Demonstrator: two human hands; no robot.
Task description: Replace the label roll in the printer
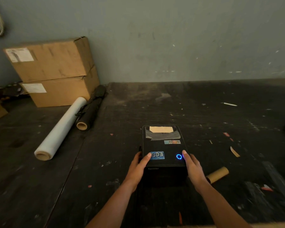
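A black label printer stands on the dark table, its lid closed, a blue ring light glowing on the top right and a blue sticker on the top left. A tan paper patch under clear tape covers its far end. My left hand grips the printer's left side with the thumb on the lid. My right hand grips the right side, thumb beside the blue light. A bare cardboard roll core lies on the table just right of my right wrist.
Two stacked cardboard boxes stand at the back left against the wall. A roll of clear wrap and a black roll lie beside them. Paper scraps and a white pen are scattered to the right.
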